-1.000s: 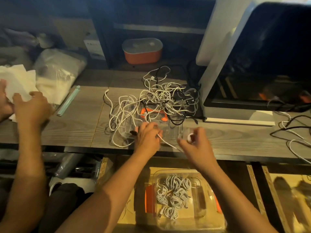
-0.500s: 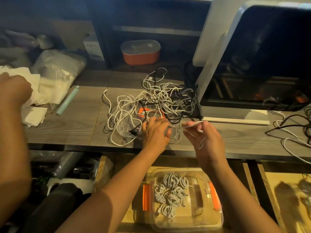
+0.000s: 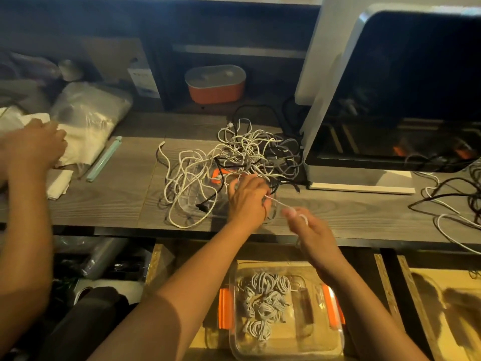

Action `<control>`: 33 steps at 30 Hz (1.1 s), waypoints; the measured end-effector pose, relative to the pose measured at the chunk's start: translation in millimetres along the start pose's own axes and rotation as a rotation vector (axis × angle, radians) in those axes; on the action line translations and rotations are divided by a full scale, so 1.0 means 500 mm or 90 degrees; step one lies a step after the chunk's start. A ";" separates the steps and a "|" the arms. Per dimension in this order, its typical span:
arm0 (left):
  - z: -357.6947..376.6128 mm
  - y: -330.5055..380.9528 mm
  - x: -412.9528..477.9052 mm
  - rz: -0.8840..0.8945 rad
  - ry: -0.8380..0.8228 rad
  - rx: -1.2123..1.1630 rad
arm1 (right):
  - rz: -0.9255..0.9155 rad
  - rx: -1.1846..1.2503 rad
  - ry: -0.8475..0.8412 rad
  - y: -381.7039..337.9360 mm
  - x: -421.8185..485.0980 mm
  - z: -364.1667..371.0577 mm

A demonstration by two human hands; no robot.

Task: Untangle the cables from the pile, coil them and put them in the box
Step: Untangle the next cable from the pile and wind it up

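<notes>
Hands: left hand (image 3: 247,198) lies knuckles-up at the near edge of the cable pile (image 3: 234,157), fingers curled, gripping a white cable (image 3: 277,201) where it leaves the tangle. Right hand (image 3: 311,231) sits just beside it, lower and to the right, with fingertips drawn together and pinching the same cable. The tips are blurred, and a small white loop shows at them. The short strand between the two hands runs straight and taut.

The pile is mostly white cord with a few black and grey leads, and it sits mid-table (image 3: 338,212) on grey wood grain. A black lead with a plug (image 3: 205,204) lies on its near side. Under the tangle is a clear lid with an orange clip (image 3: 217,177).

The box (image 3: 321,334) is a clear tub with orange side latches. It is below the table edge, directly under the right forearm. Coiled cables (image 3: 263,300), all white, are bunched in its left half.

To the right of the pile stands a grey-cased machine with a dark window (image 3: 390,100), and more loose cables (image 3: 453,204) trail past it. Behind the pile, on the shelf, is an orange container with a grey lid (image 3: 215,84).

At far left a third hand (image 3: 33,149) rests on white cloth (image 3: 78,144), with a clear plastic bag (image 3: 88,113) and a pale green stick (image 3: 104,158) alongside.
</notes>
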State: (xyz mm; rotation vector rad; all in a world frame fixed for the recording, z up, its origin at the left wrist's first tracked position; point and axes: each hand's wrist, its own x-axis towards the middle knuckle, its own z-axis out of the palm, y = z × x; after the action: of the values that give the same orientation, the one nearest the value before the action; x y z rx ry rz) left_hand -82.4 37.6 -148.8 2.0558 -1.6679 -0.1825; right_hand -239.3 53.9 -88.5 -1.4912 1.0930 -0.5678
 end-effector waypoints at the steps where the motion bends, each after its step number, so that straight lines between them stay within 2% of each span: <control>1: 0.004 -0.002 -0.004 0.003 0.003 -0.005 | 0.005 0.070 0.058 -0.003 0.002 0.001; 5: 0.016 0.005 -0.001 0.003 -0.028 -0.031 | 0.029 0.345 0.129 -0.042 0.012 0.006; 7: 0.017 0.005 0.010 -0.031 -0.011 -0.040 | 0.033 0.362 0.154 -0.059 0.010 0.003; 9: 0.012 -0.001 0.017 -0.060 -0.036 -0.025 | 0.035 0.253 0.134 -0.068 0.009 -0.007; 13: 0.016 -0.013 0.021 -0.029 -0.083 0.034 | 0.129 -0.185 -0.085 -0.030 0.026 -0.013; 15: 0.021 -0.016 0.024 -0.026 -0.064 0.030 | 0.173 -0.295 -0.150 -0.005 0.022 -0.006; 17: 0.023 -0.020 0.025 -0.036 -0.047 0.018 | 0.142 -0.183 -0.141 -0.003 0.013 -0.002; 19: 0.025 -0.025 0.021 -0.035 -0.042 0.017 | 0.106 0.066 -0.059 -0.025 0.003 0.002; 21: 0.029 -0.029 0.017 -0.040 -0.041 -0.001 | 0.084 0.248 0.037 -0.048 0.002 0.002; 23: 0.029 -0.026 0.016 -0.050 -0.040 -0.037 | 0.056 0.365 0.091 -0.071 0.004 0.001; 25: 0.024 -0.019 0.018 -0.071 -0.067 -0.063 | 0.034 0.397 0.108 -0.087 0.002 0.003; 27: 0.017 -0.017 0.022 -0.114 -0.098 -0.074 | 0.052 0.308 0.118 -0.096 0.003 0.002; 29: 0.017 -0.023 0.024 -0.113 -0.090 -0.054 | 0.102 0.032 0.049 -0.082 0.014 -0.005; 31: 0.024 -0.028 0.027 -0.078 -0.068 -0.021 | 0.157 -0.272 -0.093 -0.048 0.022 -0.009; 32: 0.027 -0.028 0.029 -0.070 -0.059 -0.018 | 0.178 -0.332 -0.140 -0.032 0.022 -0.012; 33: 0.028 -0.027 0.030 -0.069 -0.051 -0.021 | 0.181 -0.312 -0.167 -0.021 0.018 -0.011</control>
State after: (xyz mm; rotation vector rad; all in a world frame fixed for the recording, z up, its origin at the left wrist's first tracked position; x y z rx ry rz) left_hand -72.5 21.4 -164.0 2.1410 -1.5900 -0.3306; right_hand -236.7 42.7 -79.3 -1.7242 1.2596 0.1058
